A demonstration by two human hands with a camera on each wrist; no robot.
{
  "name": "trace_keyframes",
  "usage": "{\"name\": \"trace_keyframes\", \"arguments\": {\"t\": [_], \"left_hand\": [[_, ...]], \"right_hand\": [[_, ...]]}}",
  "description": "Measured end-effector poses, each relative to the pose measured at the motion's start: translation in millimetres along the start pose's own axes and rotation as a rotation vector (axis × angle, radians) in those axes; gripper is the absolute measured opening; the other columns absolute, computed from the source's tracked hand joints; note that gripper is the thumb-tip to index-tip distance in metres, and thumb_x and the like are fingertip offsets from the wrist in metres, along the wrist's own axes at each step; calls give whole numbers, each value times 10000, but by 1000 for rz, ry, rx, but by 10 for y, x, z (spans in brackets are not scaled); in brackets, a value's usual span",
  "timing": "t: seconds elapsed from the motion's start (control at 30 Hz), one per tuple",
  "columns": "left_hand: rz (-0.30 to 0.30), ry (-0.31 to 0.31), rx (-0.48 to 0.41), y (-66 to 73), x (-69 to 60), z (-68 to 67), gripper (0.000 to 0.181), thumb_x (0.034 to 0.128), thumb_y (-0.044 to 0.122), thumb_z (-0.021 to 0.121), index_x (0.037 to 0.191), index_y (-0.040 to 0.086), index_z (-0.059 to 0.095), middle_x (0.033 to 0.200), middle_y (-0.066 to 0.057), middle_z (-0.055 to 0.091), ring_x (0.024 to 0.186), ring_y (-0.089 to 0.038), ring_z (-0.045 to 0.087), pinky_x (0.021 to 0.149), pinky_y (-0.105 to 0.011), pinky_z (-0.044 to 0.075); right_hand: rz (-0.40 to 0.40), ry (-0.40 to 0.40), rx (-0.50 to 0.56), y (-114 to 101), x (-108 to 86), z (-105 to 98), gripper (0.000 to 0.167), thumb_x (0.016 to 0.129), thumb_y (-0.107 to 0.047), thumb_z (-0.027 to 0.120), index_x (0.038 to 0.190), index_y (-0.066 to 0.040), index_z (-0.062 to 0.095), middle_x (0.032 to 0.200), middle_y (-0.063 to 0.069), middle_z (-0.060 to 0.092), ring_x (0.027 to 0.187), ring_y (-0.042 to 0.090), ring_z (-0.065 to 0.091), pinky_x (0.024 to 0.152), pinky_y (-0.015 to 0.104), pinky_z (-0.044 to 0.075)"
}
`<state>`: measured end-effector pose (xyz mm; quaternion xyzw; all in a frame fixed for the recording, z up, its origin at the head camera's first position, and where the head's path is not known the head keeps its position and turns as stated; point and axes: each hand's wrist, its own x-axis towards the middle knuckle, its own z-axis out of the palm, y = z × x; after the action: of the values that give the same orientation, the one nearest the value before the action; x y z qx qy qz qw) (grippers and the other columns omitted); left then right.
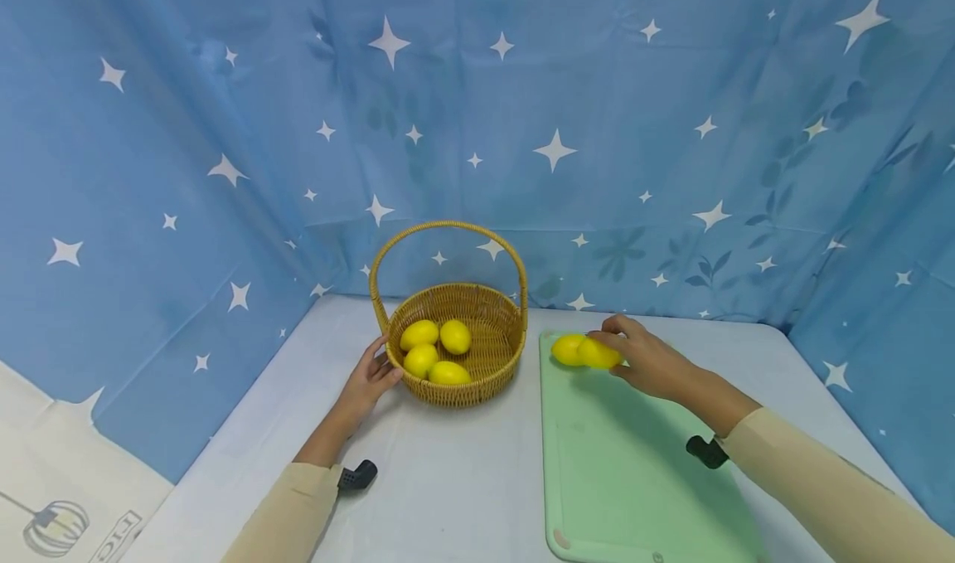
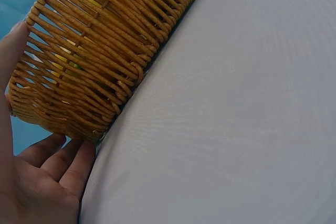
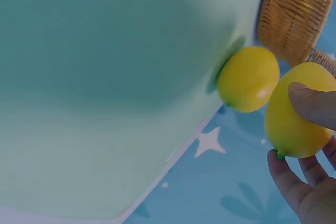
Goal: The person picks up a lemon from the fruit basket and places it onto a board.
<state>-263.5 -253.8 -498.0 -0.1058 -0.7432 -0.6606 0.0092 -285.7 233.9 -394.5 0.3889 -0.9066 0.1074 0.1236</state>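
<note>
My right hand (image 1: 645, 360) pinches a yellow lemon (image 3: 289, 111) with a green tip between thumb and fingers, above the far left end of the green cutting board (image 1: 619, 463). Another lemon (image 3: 248, 78) rests on the board close beside it. On the left stands a woven wicker basket (image 1: 458, 393) with a tall arched handle. Several lemons (image 1: 448, 373) lie in its left half. My left hand (image 1: 370, 380) rests against the basket's left side. In the left wrist view, the thumb touches near the rim and the extended fingers (image 2: 79, 169) touch lower on the wall.
The white tabletop (image 1: 462, 480) spreads between the basket and the board. A blue curtain (image 1: 477, 132) with white stars hangs behind and along both sides. A pale cloth (image 1: 45, 455) with a whisk print is at lower left.
</note>
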Motion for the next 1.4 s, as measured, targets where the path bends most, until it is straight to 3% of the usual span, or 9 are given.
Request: {"name": "trace_keyframes", "arguments": {"t": [0.5, 0.57, 0.67, 0.8, 0.9, 1.13, 1.4], "left_hand": [[-23, 13, 37, -25, -44, -36, 739, 974, 221, 626, 1562, 261, 180, 1548, -231, 243, 1389, -379, 304, 1082, -507, 313], [-27, 18, 44, -11, -49, -37, 740, 971, 239, 631, 1561, 271, 185, 1549, -225, 246, 1389, -372, 307, 1082, -495, 317], [-50, 8, 35, 116, -85, -22, 758, 970, 221, 633, 1568, 235, 167, 1551, -247, 223, 1393, -393, 288, 1085, -499, 310], [-70, 7, 26, 101, -59, -25, 768, 968, 208, 636, 1570, 226, 161, 1553, -247, 215, 1396, -396, 278, 1088, -505, 302], [-54, 14, 41, -27, 2, -29, 761, 963, 250, 642, 1565, 271, 176, 1555, -218, 237, 1396, -370, 293, 1088, -491, 311], [-16, 19, 49, -15, 12, -13, 755, 960, 267, 645, 1560, 272, 187, 1549, -226, 247, 1394, -377, 296, 1084, -497, 314], [-31, 21, 49, -25, 13, -5, 765, 955, 260, 654, 1562, 272, 187, 1545, -222, 260, 1392, -368, 304, 1085, -491, 315]], "right_hand": [[134, -15, 41, 192, -304, 83, 570, 792, 28, 782, 1323, -26, 583, 1236, 168, 469, 1057, 337, 509, 871, 492, 516], [154, -17, 53, 236, -325, 110, 564, 797, 27, 778, 1322, -25, 581, 1239, 171, 466, 1066, 347, 507, 875, 503, 511], [183, -21, 68, 329, -357, 166, 566, 805, 24, 772, 1332, -23, 572, 1244, 173, 462, 1071, 354, 503, 875, 515, 504], [224, -33, 88, 467, -419, 223, 572, 812, 26, 762, 1345, -8, 557, 1252, 180, 454, 1093, 370, 490, 892, 540, 485], [248, -39, 102, 546, -463, 229, 574, 810, 34, 757, 1344, 11, 549, 1258, 190, 441, 1111, 390, 476, 903, 564, 470], [267, -32, 134, 648, -487, 220, 580, 808, 72, 732, 1351, 28, 532, 1277, 220, 417, 1138, 426, 454, 923, 594, 444], [277, -25, 140, 707, -493, 260, 557, 794, 91, 734, 1319, 48, 555, 1249, 225, 433, 1121, 422, 455, 932, 593, 439]]}}
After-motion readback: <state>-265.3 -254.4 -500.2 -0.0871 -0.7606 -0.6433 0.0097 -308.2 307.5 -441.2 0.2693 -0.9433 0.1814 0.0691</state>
